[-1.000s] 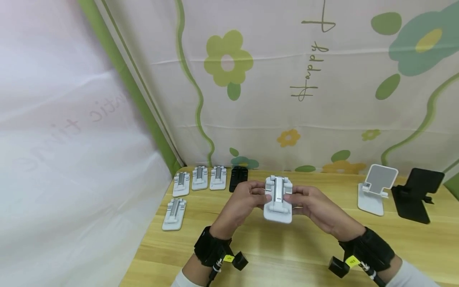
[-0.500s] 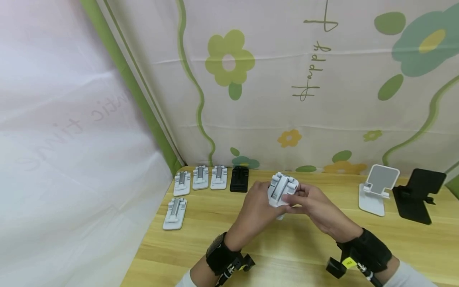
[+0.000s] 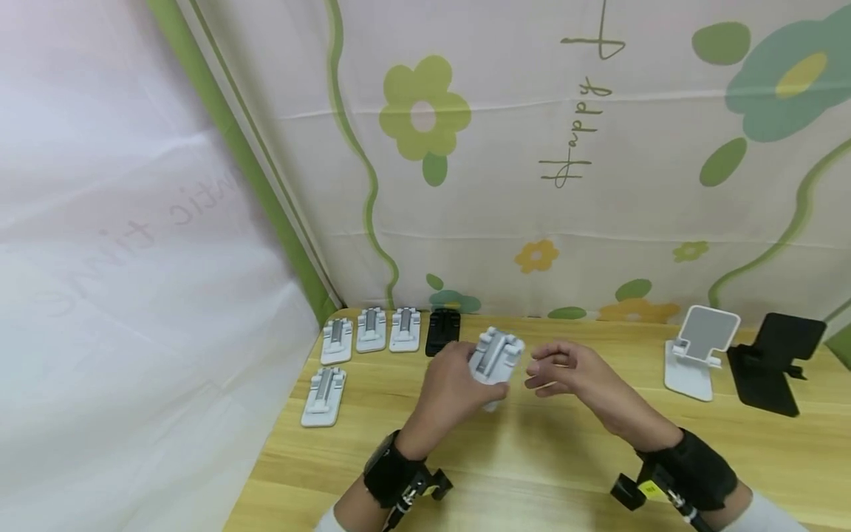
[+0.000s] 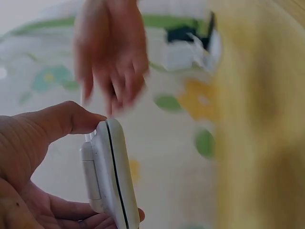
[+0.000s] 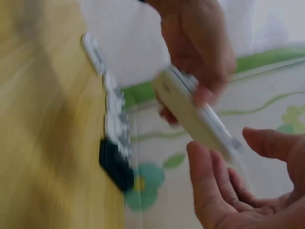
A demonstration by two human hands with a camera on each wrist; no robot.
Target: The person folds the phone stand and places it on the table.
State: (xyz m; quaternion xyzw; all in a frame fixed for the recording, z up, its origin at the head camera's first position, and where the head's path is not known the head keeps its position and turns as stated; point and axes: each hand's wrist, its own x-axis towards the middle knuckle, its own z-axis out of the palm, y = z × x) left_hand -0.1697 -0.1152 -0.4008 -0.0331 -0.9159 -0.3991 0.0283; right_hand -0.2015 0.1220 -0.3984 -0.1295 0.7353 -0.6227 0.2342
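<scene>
A folded white phone stand (image 3: 497,356) is held above the table by my left hand (image 3: 450,384), tilted, its grey strip facing up. In the left wrist view the thumb presses one edge of the stand (image 4: 114,176), with fingers behind it. My right hand (image 3: 580,375) hovers just right of it, fingers relaxed and slightly bent, holding nothing. The right wrist view has the stand (image 5: 193,114) blurred, near the right fingertips; a gap shows in the head view. Behind the left hand lies a folded black phone stand (image 3: 442,330).
Several folded white phone stands (image 3: 405,330) lie at the table's back left, one (image 3: 323,397) nearer the front. At the right, an unfolded white stand (image 3: 691,355) and an unfolded black stand (image 3: 764,362) stand upright. A printed curtain (image 3: 492,199) borders the wooden table (image 3: 532,473).
Both hands held the white phone stand a second ago. It was turned to a tilt, the right hand let go, and the left hand has drawn it a little left.
</scene>
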